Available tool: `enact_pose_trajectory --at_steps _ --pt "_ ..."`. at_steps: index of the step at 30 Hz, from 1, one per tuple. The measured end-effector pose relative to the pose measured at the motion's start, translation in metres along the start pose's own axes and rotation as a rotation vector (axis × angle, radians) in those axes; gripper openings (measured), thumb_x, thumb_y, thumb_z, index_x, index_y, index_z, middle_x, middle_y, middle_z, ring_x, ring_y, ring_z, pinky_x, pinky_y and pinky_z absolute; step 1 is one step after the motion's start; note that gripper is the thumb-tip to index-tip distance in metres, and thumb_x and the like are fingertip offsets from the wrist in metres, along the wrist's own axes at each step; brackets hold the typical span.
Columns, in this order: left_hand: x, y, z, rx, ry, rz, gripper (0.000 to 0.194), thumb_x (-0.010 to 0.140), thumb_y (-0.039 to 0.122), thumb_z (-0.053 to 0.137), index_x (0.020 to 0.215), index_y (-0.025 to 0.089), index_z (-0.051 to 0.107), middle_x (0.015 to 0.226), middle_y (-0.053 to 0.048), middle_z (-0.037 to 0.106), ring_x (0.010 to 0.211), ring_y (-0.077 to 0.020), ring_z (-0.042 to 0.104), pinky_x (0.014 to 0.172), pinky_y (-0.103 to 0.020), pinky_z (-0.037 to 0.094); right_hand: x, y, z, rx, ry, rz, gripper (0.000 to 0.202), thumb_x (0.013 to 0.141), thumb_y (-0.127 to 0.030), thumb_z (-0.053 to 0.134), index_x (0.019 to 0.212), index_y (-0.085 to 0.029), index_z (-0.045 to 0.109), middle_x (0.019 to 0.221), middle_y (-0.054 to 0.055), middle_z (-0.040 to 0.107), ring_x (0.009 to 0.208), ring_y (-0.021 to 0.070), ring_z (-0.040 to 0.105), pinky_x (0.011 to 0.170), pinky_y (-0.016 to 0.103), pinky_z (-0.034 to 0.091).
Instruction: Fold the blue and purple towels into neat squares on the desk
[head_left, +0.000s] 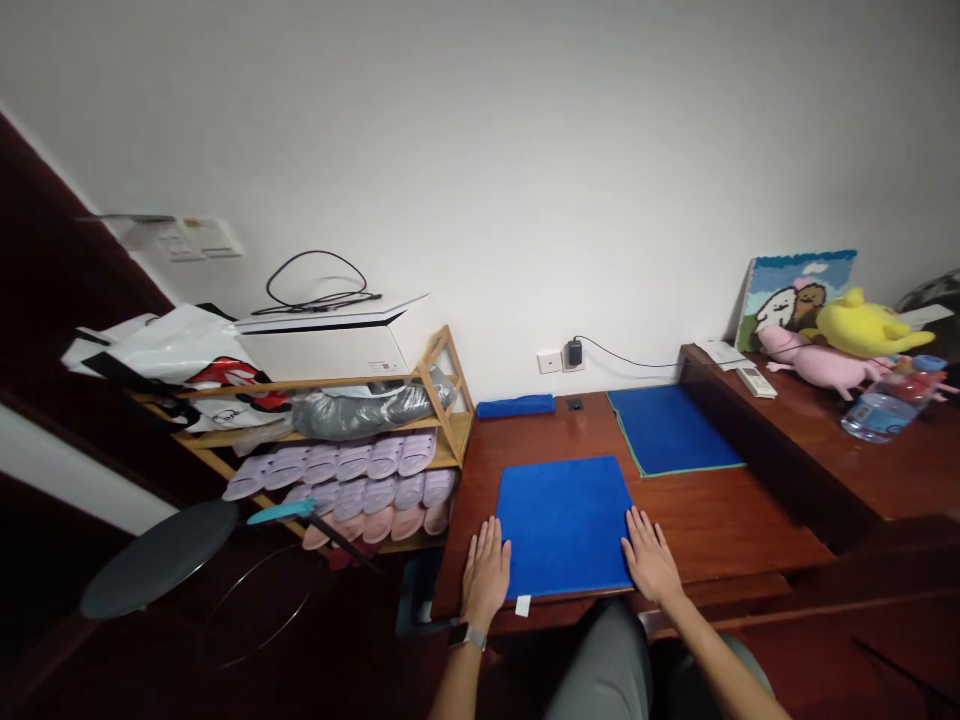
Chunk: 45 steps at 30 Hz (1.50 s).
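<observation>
A blue cloth (564, 525) lies flat on the brown wooden table (720, 515), with a small white tag (523, 606) at its front left corner. My left hand (486, 575) rests flat at the cloth's left edge, fingers stretched out. At the right edge lies my right hand (651, 558), also flat, its fingertips touching the cloth. Neither hand grips anything. Farther back, a second blue cloth (671, 430) with a green border is spread out. Against the wall sits a blue folded or rolled cloth (516, 406).
Left of the table stands a wooden rack (450, 440) with several slippers (382, 455) and a white box (330, 345). A black stool (161, 560) is nearby. On the raised right surface are plush toys (862, 325), a plastic bottle (885, 408) and a remote control (755, 382).
</observation>
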<state>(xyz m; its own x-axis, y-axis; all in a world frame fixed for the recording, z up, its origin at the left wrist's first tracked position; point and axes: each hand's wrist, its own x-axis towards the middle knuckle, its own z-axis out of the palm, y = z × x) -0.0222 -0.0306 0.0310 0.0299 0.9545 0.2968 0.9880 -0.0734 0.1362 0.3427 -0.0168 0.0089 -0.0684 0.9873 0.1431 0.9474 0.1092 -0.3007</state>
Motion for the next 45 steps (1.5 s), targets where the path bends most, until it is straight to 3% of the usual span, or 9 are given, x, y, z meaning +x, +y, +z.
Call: enact_pose_trajectory --at_steps 4,9,17,24,27,31,39,42,45 --pt "-0.035 0.01 -0.015 -0.098 0.11 0.118 0.051 0.107 0.036 0.039 0.155 0.025 0.05 0.161 -0.006 0.051 0.149 -0.0235 0.046 0.122 -0.046 0.043 -0.03 0.002 -0.02 0.059 0.146 -0.115 0.053 0.107 -0.039 0.028 0.149 -0.024 0.057 0.16 0.008 0.05 0.149 0.027 0.043 0.125 0.051 0.033" --pt "-0.074 0.004 -0.005 -0.159 0.044 0.221 0.055 0.097 0.035 0.055 0.152 0.037 0.053 0.155 0.001 0.058 0.14 -0.0243 0.057 0.113 -0.043 0.053 -0.072 0.022 -0.025 0.081 0.136 -0.276 0.041 0.102 -0.037 0.049 0.139 -0.027 0.065 0.139 0.01 0.067 0.128 0.0278 0.062 0.111 0.045 0.05" --pt "-0.07 -0.02 -0.001 -0.171 0.082 0.367 0.045 0.099 0.024 0.043 0.132 0.037 0.071 0.131 0.002 0.075 0.118 -0.0211 0.073 0.101 -0.036 0.063 -0.069 0.022 -0.026 0.015 0.207 -0.354 0.038 0.098 -0.014 0.048 0.129 -0.028 0.066 0.113 0.006 0.073 0.103 0.0236 0.068 0.093 0.037 0.054" --pt "-0.074 -0.022 -0.024 -0.236 0.141 0.322 0.048 0.101 0.019 0.036 0.119 0.037 0.077 0.108 -0.001 0.082 0.103 -0.0216 0.077 0.091 -0.035 0.067 -0.071 0.013 -0.071 0.034 0.135 -0.391 0.032 0.104 -0.019 0.043 0.114 -0.03 0.071 0.097 0.003 0.072 0.09 0.0211 0.066 0.086 0.034 0.049" --pt "-0.062 -0.015 -0.052 -0.286 0.206 0.291 0.041 0.106 0.034 0.038 0.117 0.034 0.078 0.106 -0.003 0.082 0.1 -0.0231 0.077 0.089 -0.036 0.067 -0.065 0.011 -0.105 0.091 0.139 -0.371 0.036 0.107 -0.024 0.037 0.121 -0.028 0.071 0.1 0.006 0.073 0.092 0.0225 0.066 0.086 0.036 0.049" --pt "-0.033 0.005 -0.118 -0.4 0.328 0.274 0.038 0.105 0.05 0.047 0.104 0.03 0.079 0.097 -0.003 0.082 0.09 -0.0231 0.078 0.085 -0.037 0.067 -0.054 0.012 -0.167 0.126 0.192 -0.352 0.04 0.109 -0.034 0.036 0.127 -0.029 0.071 0.109 0.009 0.075 0.096 0.0239 0.067 0.086 0.038 0.051" --pt "0.014 0.054 -0.269 -0.589 0.413 0.443 0.015 0.098 0.037 0.067 0.099 0.029 0.079 0.095 0.0 0.081 0.087 -0.0195 0.077 0.084 -0.03 0.064 -0.072 0.015 -0.319 0.13 0.369 -0.481 0.034 0.106 -0.025 0.047 0.134 -0.028 0.067 0.117 0.009 0.075 0.097 0.0216 0.072 0.084 0.035 0.057" --pt "0.036 0.07 -0.287 -0.655 0.258 0.41 0.014 0.095 0.038 0.07 0.096 0.029 0.08 0.095 0.0 0.081 0.088 -0.0193 0.077 0.083 -0.028 0.062 -0.073 0.019 -0.351 0.225 0.325 -0.437 0.031 0.107 -0.03 0.047 0.131 -0.03 0.067 0.12 0.007 0.075 0.101 0.0211 0.074 0.084 0.031 0.06" --pt "0.074 0.091 -0.271 -0.728 0.036 0.378 0.018 0.093 0.041 0.071 0.094 0.026 0.081 0.096 -0.002 0.082 0.088 -0.021 0.076 0.081 -0.029 0.061 -0.051 0.04 -0.354 0.288 0.268 -0.365 0.029 0.106 -0.039 0.05 0.121 -0.027 0.072 0.115 0.008 0.076 0.099 0.0233 0.074 0.085 0.032 0.061"
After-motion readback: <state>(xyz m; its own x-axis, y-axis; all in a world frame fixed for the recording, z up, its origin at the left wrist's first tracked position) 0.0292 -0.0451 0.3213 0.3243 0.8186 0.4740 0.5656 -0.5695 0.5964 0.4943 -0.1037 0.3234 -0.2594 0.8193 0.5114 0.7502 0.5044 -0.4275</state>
